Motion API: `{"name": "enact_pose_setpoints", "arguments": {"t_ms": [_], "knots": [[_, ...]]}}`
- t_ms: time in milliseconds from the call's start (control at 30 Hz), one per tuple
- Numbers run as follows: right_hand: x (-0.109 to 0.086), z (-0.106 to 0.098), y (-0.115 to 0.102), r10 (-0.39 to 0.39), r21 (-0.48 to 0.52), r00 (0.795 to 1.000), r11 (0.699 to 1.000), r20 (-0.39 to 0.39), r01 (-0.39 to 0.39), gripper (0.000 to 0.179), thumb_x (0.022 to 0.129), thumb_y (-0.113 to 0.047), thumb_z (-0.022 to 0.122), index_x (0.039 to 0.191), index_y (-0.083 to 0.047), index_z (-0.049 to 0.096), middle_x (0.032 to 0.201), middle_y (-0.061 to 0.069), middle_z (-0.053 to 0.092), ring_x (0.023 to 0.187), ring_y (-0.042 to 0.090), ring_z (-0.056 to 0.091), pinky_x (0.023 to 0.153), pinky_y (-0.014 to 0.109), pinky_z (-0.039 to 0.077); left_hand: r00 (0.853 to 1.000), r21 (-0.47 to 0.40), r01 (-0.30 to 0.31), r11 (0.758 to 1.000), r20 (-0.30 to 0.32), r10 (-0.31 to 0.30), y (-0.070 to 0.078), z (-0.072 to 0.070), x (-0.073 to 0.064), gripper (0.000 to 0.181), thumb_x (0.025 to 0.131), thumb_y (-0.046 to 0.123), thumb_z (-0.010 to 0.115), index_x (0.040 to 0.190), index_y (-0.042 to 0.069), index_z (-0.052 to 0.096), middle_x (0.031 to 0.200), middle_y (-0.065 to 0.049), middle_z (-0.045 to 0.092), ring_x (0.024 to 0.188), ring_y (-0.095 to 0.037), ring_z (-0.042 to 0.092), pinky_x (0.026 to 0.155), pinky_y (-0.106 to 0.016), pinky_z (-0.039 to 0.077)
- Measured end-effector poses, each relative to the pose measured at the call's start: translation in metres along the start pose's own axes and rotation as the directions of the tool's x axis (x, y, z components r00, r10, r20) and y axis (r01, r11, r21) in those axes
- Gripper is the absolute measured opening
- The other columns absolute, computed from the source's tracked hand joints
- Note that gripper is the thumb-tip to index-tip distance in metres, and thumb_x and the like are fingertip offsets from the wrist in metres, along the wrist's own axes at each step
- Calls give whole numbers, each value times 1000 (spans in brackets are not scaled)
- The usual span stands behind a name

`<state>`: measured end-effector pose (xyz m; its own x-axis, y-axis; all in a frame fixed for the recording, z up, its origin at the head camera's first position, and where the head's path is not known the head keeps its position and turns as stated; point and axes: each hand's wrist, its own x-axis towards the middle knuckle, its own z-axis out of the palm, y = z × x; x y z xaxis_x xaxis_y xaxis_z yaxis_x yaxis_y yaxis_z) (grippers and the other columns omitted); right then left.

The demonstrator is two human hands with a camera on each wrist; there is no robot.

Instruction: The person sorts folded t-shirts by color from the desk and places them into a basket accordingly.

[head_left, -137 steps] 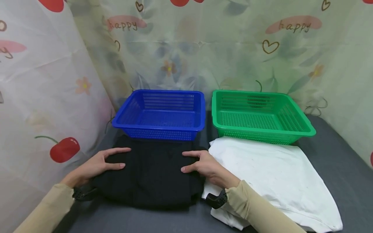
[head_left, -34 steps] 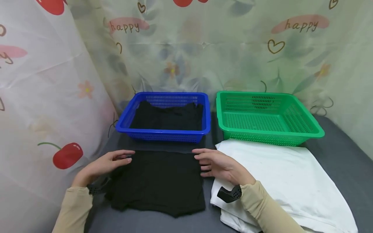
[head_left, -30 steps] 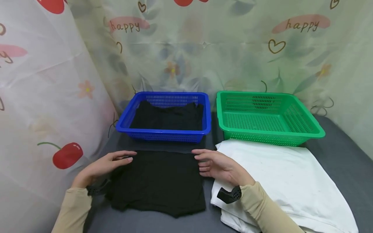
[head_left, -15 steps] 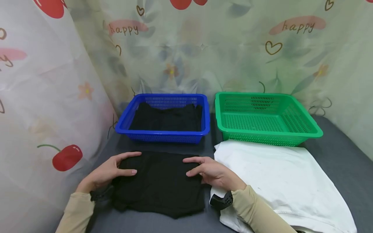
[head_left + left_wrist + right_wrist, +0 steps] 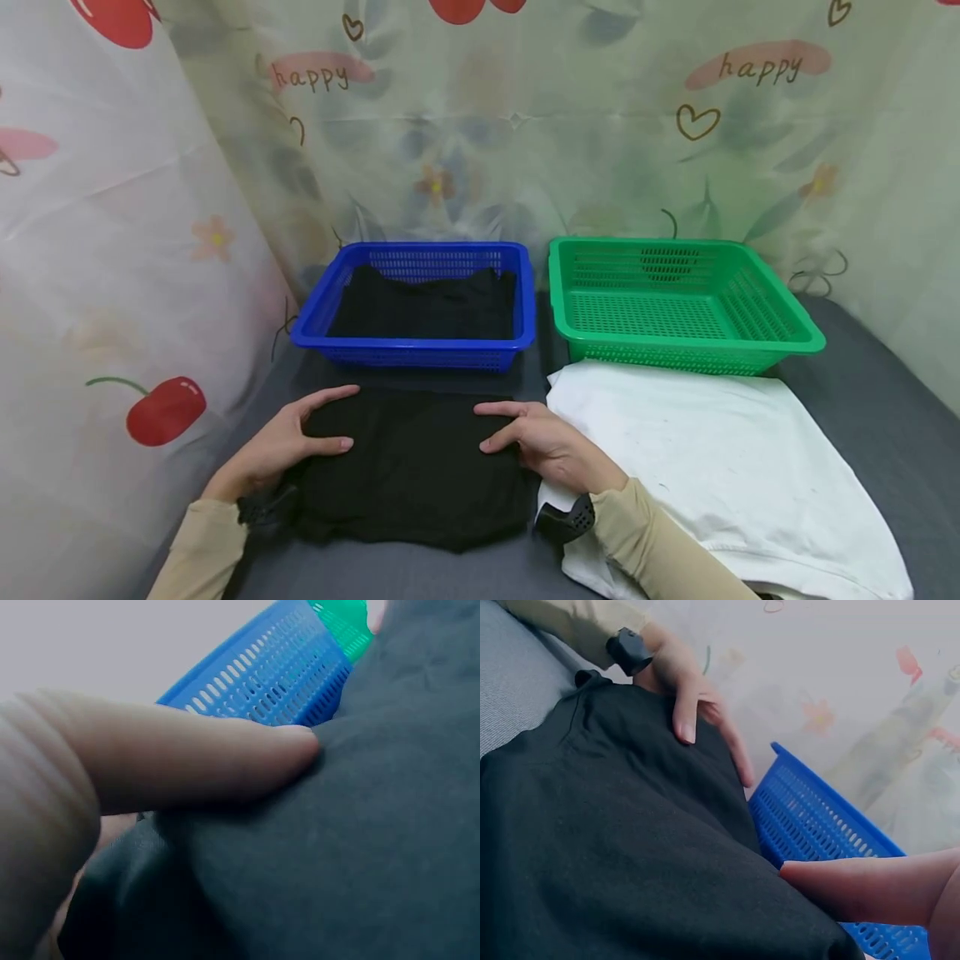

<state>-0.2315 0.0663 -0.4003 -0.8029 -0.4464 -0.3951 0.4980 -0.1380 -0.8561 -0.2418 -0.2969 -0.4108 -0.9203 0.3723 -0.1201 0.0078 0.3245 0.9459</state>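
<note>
A folded black garment (image 5: 420, 467) lies in front of me on the grey surface. My left hand (image 5: 273, 446) grips its left side, thumb on top and the other fingers reaching around the edge. On the opposite side my right hand (image 5: 558, 450) holds it the same way. The left wrist view shows a finger pressed along the dark cloth (image 5: 360, 840). In the right wrist view the garment (image 5: 630, 817) slopes between both hands, its near edge slightly raised. Fingers beneath the cloth are mostly hidden.
Behind the garment stands a blue basket (image 5: 420, 343) with another folded black garment (image 5: 423, 308) inside. A green basket (image 5: 690, 342) is to its right. Folded white cloth (image 5: 712, 467) lies in front of that, partly under my right forearm. Printed curtains hang behind and at left.
Earlier the blue basket held nothing; a black garment now lies in it. Since a second ago, both hands have closed on the other black garment's sides, thumbs coming down on top.
</note>
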Motion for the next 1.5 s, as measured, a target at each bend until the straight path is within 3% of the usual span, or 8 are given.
{"name": "enact_pose_setpoints", "arguments": {"t_ms": [267, 500, 800, 1000, 1133, 1233, 1300, 1500], "knots": [[-3, -5, -6, -17, 27, 999, 999, -35, 18, 66, 79, 15, 67, 141, -2, 52, 133, 20, 54, 108, 27, 62, 90, 37, 51, 999, -13, -13, 1000, -40, 13, 2, 3, 2, 76, 85, 18, 79, 151, 18, 41, 139, -14, 52, 119, -29, 54, 91, -34, 49], [-6, -10, -12, -27, 52, 999, 998, -22, 28, 66, 79, 14, 66, 141, -5, 54, 127, 20, 58, 103, 28, 64, 87, 39, 53, 998, -128, 1, 992, -67, -10, 6, 5, 2, 71, 87, 18, 77, 150, 20, 43, 140, -13, 49, 119, -30, 54, 90, -42, 51], [-9, -11, -14, -67, 39, 998, 997, -10, 68, 68, 78, 15, 65, 141, -7, 53, 125, 20, 60, 102, 28, 65, 87, 39, 52, 997, -109, 8, 994, -79, -17, 7, 6, 0, 68, 88, 22, 77, 148, 22, 45, 140, -13, 49, 118, -31, 55, 88, -42, 52], [-19, -8, -24, -126, -3, 992, 992, 24, 126, 70, 75, 14, 69, 139, -12, 57, 130, 20, 56, 95, 24, 67, 83, 36, 53, 995, -143, -96, 985, -35, 92, 15, 2, -9, 63, 94, 11, 69, 150, 21, 42, 140, -15, 50, 116, -30, 58, 87, -44, 53], [-28, -8, -34, -174, -104, 984, 979, 26, 176, 69, 73, 11, 73, 136, -14, 61, 134, 12, 54, 82, 16, 64, 69, 28, 50, 987, -141, -157, 977, -3, 158, 23, -1, -14, 63, 95, 6, 65, 152, 19, 40, 142, -16, 48, 118, -29, 56, 88, -44, 52], [-33, -8, -43, -207, -132, 977, 968, 56, 213, 69, 74, 13, 72, 138, -11, 59, 131, 11, 58, 90, 19, 64, 74, 30, 51, 983, -144, -180, 973, 7, 183, 31, -2, -17, 63, 96, 3, 63, 152, 18, 38, 144, -16, 45, 120, -29, 55, 88, -44, 52], [-36, -9, -49, -215, -121, 973, 967, 89, 225, 70, 75, 15, 69, 140, -9, 56, 127, 16, 62, 106, 25, 64, 86, 37, 52, 981, -141, -193, 971, 4, 195, 36, -2, -19, 63, 97, 3, 62, 153, 18, 38, 145, -15, 43, 121, -29, 54, 88, -43, 52], [-42, -13, -63, -243, -132, 961, 956, 134, 260, 72, 76, 17, 69, 142, -8, 54, 129, 16, 61, 114, 29, 60, 93, 40, 49, 973, -117, -231, 966, -18, 230, 51, -4, -19, 63, 97, 1, 61, 153, 18, 37, 150, -11, 37, 124, -28, 52, 90, -40, 51]]}}
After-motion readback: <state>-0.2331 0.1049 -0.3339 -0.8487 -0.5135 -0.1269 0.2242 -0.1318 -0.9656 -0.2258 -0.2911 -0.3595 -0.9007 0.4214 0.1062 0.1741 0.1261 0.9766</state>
